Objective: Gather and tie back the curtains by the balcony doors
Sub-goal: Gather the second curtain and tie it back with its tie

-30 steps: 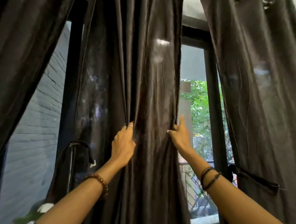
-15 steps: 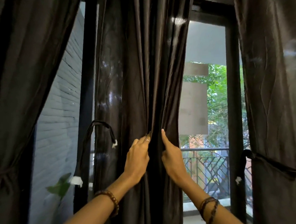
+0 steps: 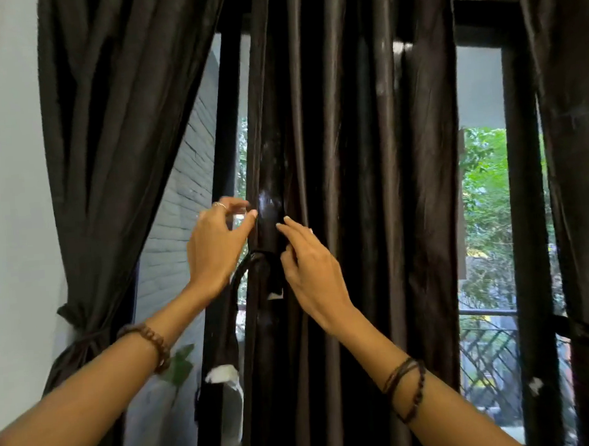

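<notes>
Presently gathered curtain (image 3: 352, 185) hangs vertical; tie-back loop (image 3: 244, 269) lies directly below left hand (image 3: 216, 247), nearer than right hand (image 3: 309, 266); both spread, fingertips on fabric.

At your left stands a plain pale interior wall (image 3: 7, 169). Ahead, dark door frames (image 3: 523, 193) divide tall glass panes. Through the left pane you see a grey brick wall (image 3: 186, 194) outside. Through the right pane you see green foliage (image 3: 485, 185) in daylight, a grey ceiling slab (image 3: 478, 87) above it, and a metal balcony railing (image 3: 488, 359) with lattice infill below. Daylight enters through the glass.
</notes>
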